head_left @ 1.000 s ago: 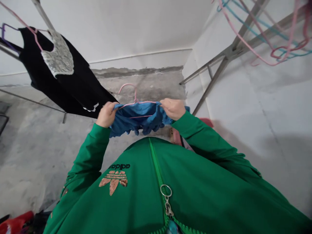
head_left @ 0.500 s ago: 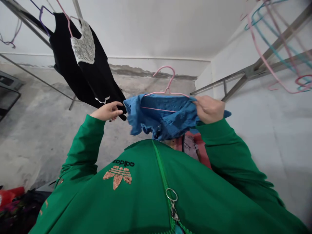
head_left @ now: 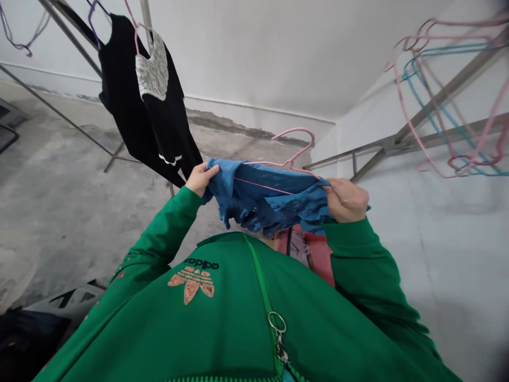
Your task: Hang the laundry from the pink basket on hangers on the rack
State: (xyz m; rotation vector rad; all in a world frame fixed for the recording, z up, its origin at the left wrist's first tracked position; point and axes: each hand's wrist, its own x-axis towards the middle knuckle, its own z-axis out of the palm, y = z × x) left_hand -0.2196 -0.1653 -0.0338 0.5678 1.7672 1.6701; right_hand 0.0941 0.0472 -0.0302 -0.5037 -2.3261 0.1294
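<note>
A blue shirt with ruffled edges is stretched between my hands in front of my chest. Inside its neck opening sits a pink hanger, its hook sticking up and leaning right. My left hand pinches the shirt's left shoulder between thumb and fingers. At the opposite shoulder, my right hand is closed in a fist around the cloth. The lower part of the shirt hangs out of sight behind my green jacket.
Black garments, one with a white lace collar, hang from a metal rack at left. Pink and blue hangers hang on a metal bar at right. Below the shirt is a pink container with cloth in it.
My left hand has moved right and closed on the shirt's left shoulder. The hanger's hook has tipped to the right, and the shirt slants down to the right. The view has shifted slightly.
</note>
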